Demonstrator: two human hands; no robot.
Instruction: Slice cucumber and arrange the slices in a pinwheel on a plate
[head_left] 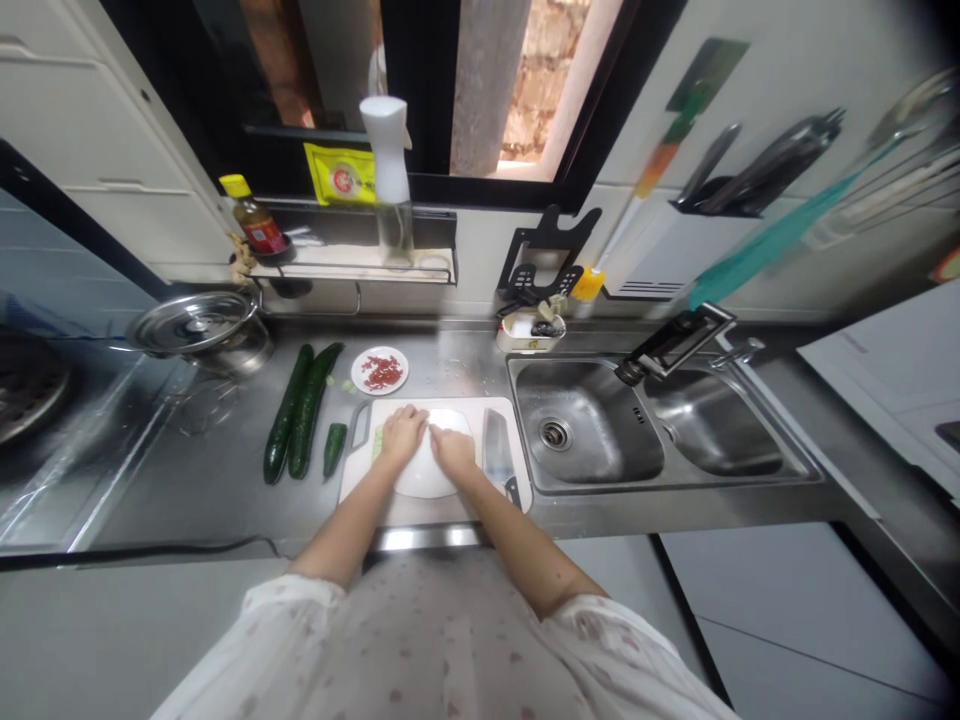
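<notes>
A white plate (424, 470) lies on the white cutting board (375, 480) at the counter's front edge. My left hand (403, 436) rests on the plate's left rim, fingers curled. My right hand (452, 450) sits on its right part, fingers bunched together; whatever lies under either hand is hidden. A cleaver (496, 450) lies flat on the board just right of my right hand. Green bits (378, 440) show at the board's left side.
Two long cucumbers (296, 408) and a short cucumber piece (334, 448) lie left of the board. A small plate of red chopped bits (380, 370) sits behind it. A double sink (652, 430) with faucet (675, 342) is on the right; a pot lid (196, 322) at far left.
</notes>
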